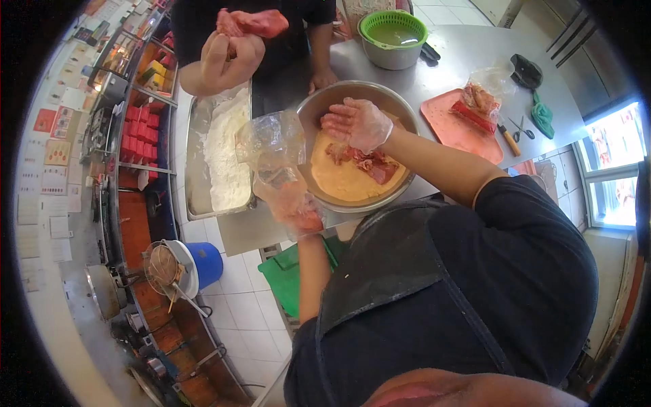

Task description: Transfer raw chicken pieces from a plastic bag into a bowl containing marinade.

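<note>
My left hand (304,212) is wrapped in clear plastic at the near left of a steel bowl. It grips a clear plastic bag (277,136) that stretches up toward the tray of flour; pinkish-red matter shows through the plastic, and I cannot tell fingers from contents there. My right hand (358,124), in a thin clear glove, is held over the bowl with its palm turned up and nothing in it. Inside the steel bowl (411,114), pieces of raw meat (374,165) lie on a yellow-orange batter or powder (335,183).
Across the table, a co-worker's gloved hand (229,58) holds raw meat (262,23). A tray (194,196) of white flour stands left. A pot with a green strainer (394,30), a pink board (442,117) with bagged meat (475,109), a knife (510,141) and scissors (519,129) are farther off.
</note>
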`<state>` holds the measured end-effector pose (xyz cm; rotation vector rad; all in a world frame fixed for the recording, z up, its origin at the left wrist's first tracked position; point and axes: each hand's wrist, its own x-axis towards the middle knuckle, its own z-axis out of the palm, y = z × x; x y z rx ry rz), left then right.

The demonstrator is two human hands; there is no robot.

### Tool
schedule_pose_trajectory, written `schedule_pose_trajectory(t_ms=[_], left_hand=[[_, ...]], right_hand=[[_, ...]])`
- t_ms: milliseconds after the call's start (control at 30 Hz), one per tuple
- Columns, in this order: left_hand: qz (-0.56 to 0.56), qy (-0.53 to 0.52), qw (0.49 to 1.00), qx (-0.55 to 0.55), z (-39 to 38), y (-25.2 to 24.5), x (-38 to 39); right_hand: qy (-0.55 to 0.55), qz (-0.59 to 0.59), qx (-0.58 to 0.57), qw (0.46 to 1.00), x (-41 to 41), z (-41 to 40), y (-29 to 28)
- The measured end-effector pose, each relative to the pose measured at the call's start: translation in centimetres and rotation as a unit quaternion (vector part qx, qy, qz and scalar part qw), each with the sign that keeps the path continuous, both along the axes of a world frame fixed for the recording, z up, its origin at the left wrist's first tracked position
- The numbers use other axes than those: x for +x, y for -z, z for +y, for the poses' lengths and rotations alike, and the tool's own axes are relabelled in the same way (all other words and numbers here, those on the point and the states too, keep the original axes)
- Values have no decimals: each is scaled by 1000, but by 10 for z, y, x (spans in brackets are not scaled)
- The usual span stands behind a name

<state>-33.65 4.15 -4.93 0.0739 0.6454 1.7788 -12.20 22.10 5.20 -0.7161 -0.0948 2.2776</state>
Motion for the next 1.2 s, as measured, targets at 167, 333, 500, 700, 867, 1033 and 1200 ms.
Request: schedule_pose_trajectory(t_ms=[167, 333, 500, 700, 867, 1033, 1200], left_hand=[[-11, -3, 1000, 7, 4, -6, 10], [80, 13, 997, 14, -4, 22, -8], [54, -49, 994, -82, 11, -44, 28], [664, 17, 748, 13, 9, 2, 9], [120, 57, 991, -15, 15, -48, 26], [359, 44, 931, 38, 12, -31, 21], [-172, 289, 904, 264, 10, -44, 15]], right_hand=[[-11, 1, 19, 1000, 5, 0, 1], [-25, -25, 43, 998, -2, -11, -10], [77, -144, 219, 962, 5, -22, -55], [-104, -255, 547, 790, 8, -27, -89], [-51, -85, 345, 933, 2, -34, -89], [-63, -92, 421, 900, 4, -36, -88], [-382, -445, 628, 512, 12, -41, -114]])
